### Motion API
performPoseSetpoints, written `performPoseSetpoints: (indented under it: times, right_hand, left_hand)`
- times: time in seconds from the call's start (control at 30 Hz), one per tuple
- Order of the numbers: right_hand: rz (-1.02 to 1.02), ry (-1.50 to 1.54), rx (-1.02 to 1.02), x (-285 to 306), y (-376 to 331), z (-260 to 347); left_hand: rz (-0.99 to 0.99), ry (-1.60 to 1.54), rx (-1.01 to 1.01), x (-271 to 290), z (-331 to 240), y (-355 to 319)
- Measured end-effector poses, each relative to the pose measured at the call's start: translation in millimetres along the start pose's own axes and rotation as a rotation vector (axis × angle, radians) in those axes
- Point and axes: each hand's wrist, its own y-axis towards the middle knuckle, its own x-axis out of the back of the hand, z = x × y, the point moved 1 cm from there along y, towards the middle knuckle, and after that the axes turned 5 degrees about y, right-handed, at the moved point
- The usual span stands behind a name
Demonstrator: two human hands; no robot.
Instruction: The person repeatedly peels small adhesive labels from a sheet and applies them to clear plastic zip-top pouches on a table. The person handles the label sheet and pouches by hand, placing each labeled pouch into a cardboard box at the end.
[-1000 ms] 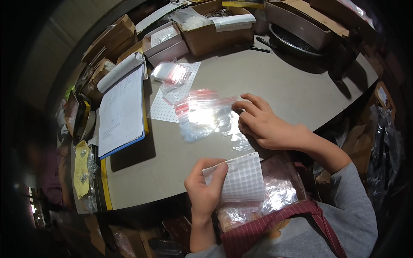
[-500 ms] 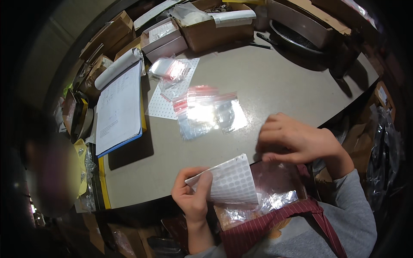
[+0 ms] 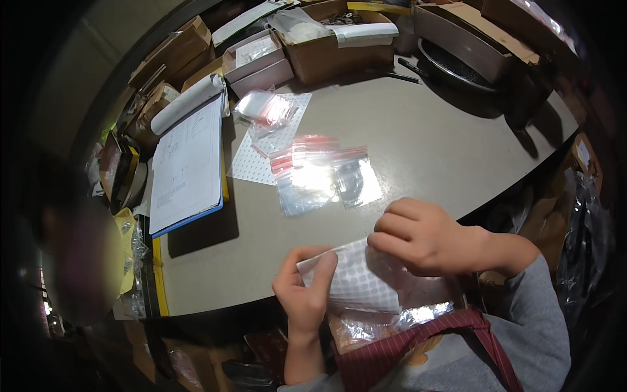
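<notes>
My left hand (image 3: pixel 304 293) pinches the left edge of a white sheet of round stickers (image 3: pixel 356 281), held over the table's near edge. My right hand (image 3: pixel 424 236) rests its fingertips on the sheet's upper right part, fingers curled down on it. Just beyond the hands, several clear zip bags with red strips (image 3: pixel 323 174) lie spread on the grey table (image 3: pixel 418 137). Below the sheet, in my lap, lies a pile of clear plastic bags (image 3: pixel 392 319).
A second dotted sticker sheet (image 3: pixel 261 153) and a small heap of clear bags (image 3: pixel 264 108) lie further back. An open binder with white paper (image 3: pixel 186 163) sits at the left. Cardboard boxes (image 3: pixel 333 39) line the far edge; a dark round pan (image 3: pixel 457 62) stands at back right.
My right hand came back from the zip bags on the table to the sticker sheet. The left hand kept hold of the sheet, which now sits slightly higher.
</notes>
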Motion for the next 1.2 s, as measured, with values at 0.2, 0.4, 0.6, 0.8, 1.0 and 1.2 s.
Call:
performPoseSetpoints:
  times: [0.2, 0.4, 0.6, 0.8, 1.0, 1.2]
  right_hand:
    - [-0.079, 0.258, -0.256, 20.1, 30.1, -52.1]
    - [0.119, 0.129, -0.415, -0.4, 62.8, -103.0]
    - [0.2, 0.015, -0.684, 21.0, 68.0, -124.1]
    - [0.14, 0.036, -0.703, 35.6, 59.5, -138.1]
    - [0.085, 0.019, -0.67, 25.8, 60.7, -146.4]
    - [0.138, -0.028, -0.661, 25.5, 70.0, -172.5]
  left_hand:
    - [0.043, 0.203, -0.058, -6.8, 4.7, 17.6]
    - [0.13, 0.632, -0.666, -42.6, -4.2, 40.6]
    - [0.231, 0.667, -0.594, -40.8, 7.4, 45.2]
    - [0.213, 0.629, -0.576, -43.6, 9.5, 43.9]
    - [0.164, 0.59, -0.582, -38.9, 4.9, 39.1]
    - [0.174, 0.574, -0.583, -40.1, 8.2, 41.8]
